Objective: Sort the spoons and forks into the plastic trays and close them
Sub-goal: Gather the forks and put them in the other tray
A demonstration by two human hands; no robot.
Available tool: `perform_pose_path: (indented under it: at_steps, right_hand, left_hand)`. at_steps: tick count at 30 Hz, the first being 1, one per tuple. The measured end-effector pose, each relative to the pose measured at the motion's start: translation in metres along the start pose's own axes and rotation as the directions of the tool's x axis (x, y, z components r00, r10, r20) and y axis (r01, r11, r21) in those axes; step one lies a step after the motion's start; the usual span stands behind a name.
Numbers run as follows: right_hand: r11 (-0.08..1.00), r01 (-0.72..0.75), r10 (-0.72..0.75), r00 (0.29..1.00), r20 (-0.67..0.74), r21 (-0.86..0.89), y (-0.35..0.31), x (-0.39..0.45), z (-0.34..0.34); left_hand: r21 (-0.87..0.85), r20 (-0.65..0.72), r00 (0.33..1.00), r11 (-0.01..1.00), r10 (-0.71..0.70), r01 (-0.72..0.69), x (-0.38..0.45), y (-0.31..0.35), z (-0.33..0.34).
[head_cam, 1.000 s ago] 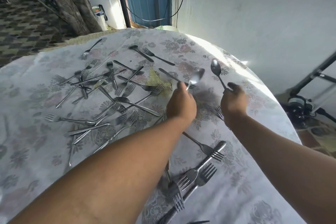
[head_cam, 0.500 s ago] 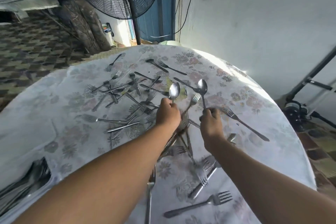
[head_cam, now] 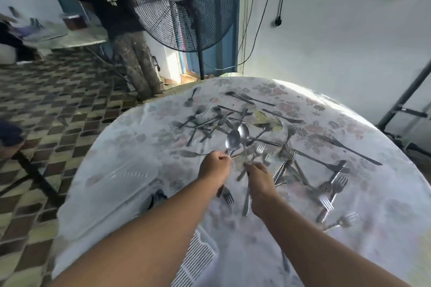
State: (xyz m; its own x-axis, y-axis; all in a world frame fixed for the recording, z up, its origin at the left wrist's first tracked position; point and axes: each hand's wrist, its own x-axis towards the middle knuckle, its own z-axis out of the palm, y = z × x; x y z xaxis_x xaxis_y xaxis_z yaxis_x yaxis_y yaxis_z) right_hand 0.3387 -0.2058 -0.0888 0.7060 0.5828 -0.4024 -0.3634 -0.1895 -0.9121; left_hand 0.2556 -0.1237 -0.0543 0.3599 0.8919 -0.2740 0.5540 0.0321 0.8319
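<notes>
Trays: a clear plastic tray lies on the desk to the left of and nearer than the left hand, the closer hand to it. Each grip pinches a spoon by its handle: the left spoon, the right hand its spoon, bowls up, long axes pointing away. Forks lie scattered right of both grips.

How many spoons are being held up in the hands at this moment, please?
2: one spoon in the left hand, another spoon in the right hand, bowls side by side. More may lie hidden among the forks.
</notes>
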Motion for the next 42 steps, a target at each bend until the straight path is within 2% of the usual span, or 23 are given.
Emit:
perform_pose_path:
  at_steps: [2,9,15,25,28,34,38,42]
  right_hand:
    - [0.998,-0.054,0.053,0.998,0.022,0.024,0.01,-0.011,0.017]
    - [0.999,-0.039,0.037,0.989,0.142,0.012,0.029,-0.021,0.054]
    - [0.997,-0.064,0.056,0.983,0.175,0.042,0.034,-0.031,0.082]
    - [0.994,-0.087,0.088,0.996,-0.02,0.066,0.061,-0.08,0.146]
    - [0.996,-0.088,0.086,0.995,-0.059,-0.032,0.076,-0.101,0.168]
    - [0.99,-0.071,0.062,0.995,-0.081,-0.121,0.099,-0.138,0.191]
    - [0.967,-0.054,0.037,0.997,-0.073,-0.25,0.104,-0.154,0.198]
    - [0.958,-0.012,-0.001,0.999,-0.046,-0.285,0.111,-0.167,0.199]
  left_hand:
    - [0.072,-0.005,1.0,0.997,0.014,-0.013,-0.002,-0.012,-0.017]
    - [0.109,0.007,0.999,0.993,0.04,-0.041,0.004,-0.038,-0.055]
    - [0.126,0.033,0.998,0.99,0.056,-0.06,0.018,-0.055,-0.084]
    - [0.225,0.254,0.951,0.946,0.175,-0.234,0.036,-0.086,-0.15]
    - [0.231,0.333,0.924,0.935,0.185,-0.27,0.028,-0.108,-0.174]
    - [0.341,0.434,0.891,0.891,0.134,-0.3,0.016,-0.151,-0.2]
    - [0.471,0.488,0.866,0.802,0.11,-0.367,0.01,-0.173,-0.205]
    - [0.549,0.509,0.856,0.734,0.086,-0.4,0.007,-0.182,-0.206]
